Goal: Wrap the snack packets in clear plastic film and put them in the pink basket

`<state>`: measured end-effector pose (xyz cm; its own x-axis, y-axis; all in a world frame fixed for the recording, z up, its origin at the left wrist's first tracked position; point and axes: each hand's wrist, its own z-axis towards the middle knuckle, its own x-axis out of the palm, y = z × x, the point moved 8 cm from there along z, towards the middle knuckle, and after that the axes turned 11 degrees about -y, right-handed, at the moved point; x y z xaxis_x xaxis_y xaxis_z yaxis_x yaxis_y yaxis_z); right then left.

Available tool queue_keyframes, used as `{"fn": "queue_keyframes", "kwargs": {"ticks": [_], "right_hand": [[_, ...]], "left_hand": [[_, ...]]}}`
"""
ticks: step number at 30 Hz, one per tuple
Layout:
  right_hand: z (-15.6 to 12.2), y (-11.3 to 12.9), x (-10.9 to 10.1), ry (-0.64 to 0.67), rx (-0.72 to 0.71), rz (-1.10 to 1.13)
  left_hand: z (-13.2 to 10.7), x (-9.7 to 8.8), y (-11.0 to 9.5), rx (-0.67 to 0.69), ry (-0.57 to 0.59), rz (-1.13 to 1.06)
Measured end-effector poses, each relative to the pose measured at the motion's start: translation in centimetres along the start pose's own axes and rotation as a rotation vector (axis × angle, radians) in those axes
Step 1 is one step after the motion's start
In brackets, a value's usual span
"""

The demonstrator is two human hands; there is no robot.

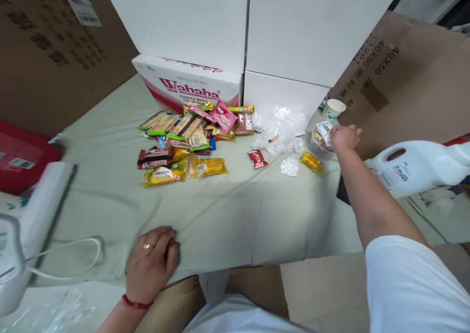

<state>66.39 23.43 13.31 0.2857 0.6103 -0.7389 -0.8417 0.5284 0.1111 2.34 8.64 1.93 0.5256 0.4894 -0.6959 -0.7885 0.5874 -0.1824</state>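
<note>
**A:** From the head camera, where are the hands?

**B:** The left hand (152,264) rests knuckles-up at the near edge of the pale green cloth (235,210), fingers curled and pinching the fabric. The right hand (344,137) is stretched far out to the right edge, closing around a small snack packet (324,130) that sits on top of a clear bag of snacks (318,144) — though how firm that grip is, I cannot tell.

**B:** A paper cup (334,109) stands just behind that hand.

**A:** Any risk there?

**B:** I'd judge the cup could tip if the wrist swings back, being so near. The pinched cloth is another — a tug might drag the snack pile (187,144) toward the edge.

**A:** Containers?

**B:** The cup's contents are hidden. The clear bag holds a few wrapped snacks. A white jug (414,169) lies on its side to the right, contents unseen. A Wahaha carton (187,83) and white boxes (312,29) stand shut behind the pile, and crumpled clear plastic (282,127) lies near it.
</note>
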Motion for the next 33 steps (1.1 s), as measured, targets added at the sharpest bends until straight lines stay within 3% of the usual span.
{"fn": "queue_keyframes", "kwargs": {"ticks": [4,8,11,14,17,19,22,26,28,30,33], "right_hand": [[-1.6,-0.6,0.3,0.049,0.224,-0.102],[-0.9,0.9,-2.4,-0.021,0.174,0.008],[-2.1,4.6,-5.7,-0.096,0.016,0.111],[-5.7,9.7,-6.3,0.082,-0.168,0.183],[-10.3,12.9,-4.4,0.345,-0.239,0.105],[-12.8,12.6,-2.9,0.451,-0.157,0.022],[-15.5,10.5,-1.9,0.501,0.053,0.063],[-18.6,10.0,-4.2,0.415,0.098,0.178],[-21.2,11.0,-6.2,0.358,0.195,0.388],[-25.2,12.9,-7.6,0.366,0.396,0.742],[-32.0,17.4,-8.8,0.468,0.669,1.122]], "left_hand": [[0.1,-0.1,0.1,-0.013,0.008,0.029],[0.0,-0.2,0.2,-0.046,0.013,0.025],[-0.2,-0.1,0.1,-0.052,0.021,0.008],[-0.2,-0.1,0.1,-0.072,0.026,-0.014],[-0.2,-0.2,0.2,-0.098,0.026,-0.033],[-0.2,-0.3,0.1,-0.106,0.026,-0.047],[-0.4,-0.4,0.2,-0.113,0.022,-0.077],[-0.7,-1.0,1.0,-0.216,-0.040,-0.254],[-0.5,-1.3,1.2,-0.349,-0.088,-0.407],[-0.1,-1.0,0.6,-0.527,-0.103,-0.565],[0.8,1.8,-2.6,-0.760,0.032,-0.852]]}}
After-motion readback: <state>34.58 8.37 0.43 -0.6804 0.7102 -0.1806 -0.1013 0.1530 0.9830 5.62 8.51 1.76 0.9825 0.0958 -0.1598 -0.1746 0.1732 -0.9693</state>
